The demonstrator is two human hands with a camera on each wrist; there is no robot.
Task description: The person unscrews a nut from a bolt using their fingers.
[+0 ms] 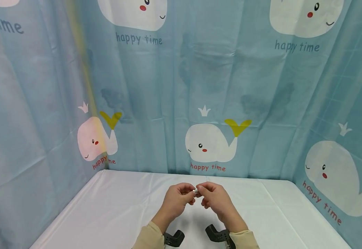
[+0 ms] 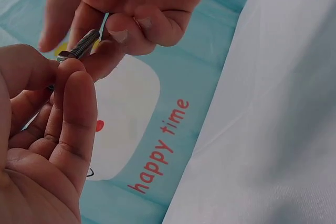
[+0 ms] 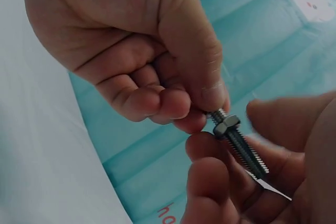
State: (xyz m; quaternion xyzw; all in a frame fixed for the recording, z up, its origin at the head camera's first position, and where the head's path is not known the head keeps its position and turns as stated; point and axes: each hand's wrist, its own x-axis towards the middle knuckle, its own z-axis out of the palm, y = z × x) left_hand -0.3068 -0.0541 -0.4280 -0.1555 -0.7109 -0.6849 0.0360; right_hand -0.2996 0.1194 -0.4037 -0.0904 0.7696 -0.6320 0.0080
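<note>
Both hands meet over the table around a small metal bolt (image 1: 195,191) with a hex nut (image 3: 227,126) on its thread. My right hand (image 3: 136,51) pinches the bolt's short end between thumb and index finger, with the other fingers curled. Opposite it, my left hand (image 2: 47,124) holds the bolt at the nut, its fingertips right against it. In the left wrist view, the bolt's threaded shank (image 2: 85,44) points up and right past the left fingertips, in front of the right hand (image 2: 136,9). The gripped end is hidden by the fingers.
A white cloth (image 1: 106,207) covers the table. Behind and beside it hangs a blue curtain (image 1: 156,138) with whale prints. Each wrist carries a black camera mount (image 1: 174,238), close to the beige sleeves (image 1: 150,237).
</note>
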